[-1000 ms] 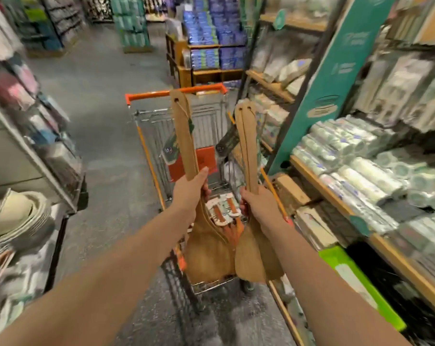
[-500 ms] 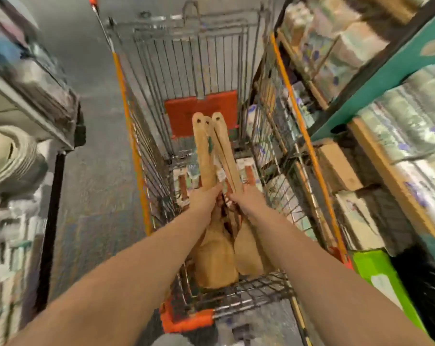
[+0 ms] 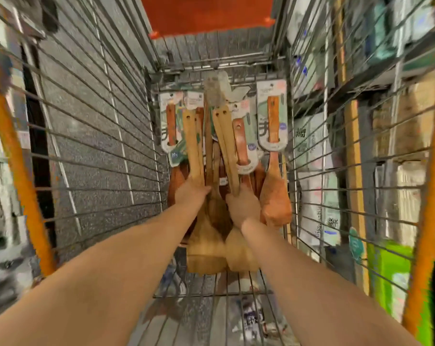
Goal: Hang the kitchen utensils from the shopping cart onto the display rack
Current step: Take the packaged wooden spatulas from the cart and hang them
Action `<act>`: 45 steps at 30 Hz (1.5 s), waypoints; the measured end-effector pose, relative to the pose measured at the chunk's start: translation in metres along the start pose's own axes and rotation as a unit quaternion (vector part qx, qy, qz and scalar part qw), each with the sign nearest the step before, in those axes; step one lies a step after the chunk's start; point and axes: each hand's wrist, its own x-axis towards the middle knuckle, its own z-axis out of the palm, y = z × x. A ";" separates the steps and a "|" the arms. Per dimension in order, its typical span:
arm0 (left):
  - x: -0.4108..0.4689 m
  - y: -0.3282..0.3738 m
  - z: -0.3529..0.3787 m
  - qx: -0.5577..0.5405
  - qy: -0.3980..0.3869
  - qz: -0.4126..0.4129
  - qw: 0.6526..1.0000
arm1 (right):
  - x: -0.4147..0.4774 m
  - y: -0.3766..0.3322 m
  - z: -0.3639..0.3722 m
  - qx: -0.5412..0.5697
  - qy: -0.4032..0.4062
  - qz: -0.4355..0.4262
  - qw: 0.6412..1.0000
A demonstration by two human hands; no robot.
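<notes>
Head view: left grip (image 3: 191,193) clasps one wooden spatula (image 3: 192,146), right grip (image 3: 241,206) clasps two spatulas (image 3: 225,148) inside cart (image 3: 16,158).

Wire shopping cart (image 3: 99,146), carded wooden spatulas (image 3: 275,203) lying inside

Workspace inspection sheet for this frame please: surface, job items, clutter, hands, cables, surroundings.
Surface: wire shopping cart with orange rims; the floor shows through the mesh.
Job's things: carded utensils, reddish-brown wood, lie in the cart bed; more are partly hidden under the hands.
Clutter: blurred white patch at the near end of the cart; cannot tell what it is.
Hands: left hand grips a pale spatula; right hand grips a pair of pale spatulas, both over the cart bed.
Cables: nothing seen.
Surroundings: stocked store shelves on the right, blurred; display rack not made out.
</notes>
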 end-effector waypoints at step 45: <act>-0.507 -0.050 -0.076 0.036 0.002 0.642 0.766 | -0.505 0.074 -0.083 0.092 0.498 -0.193 0.840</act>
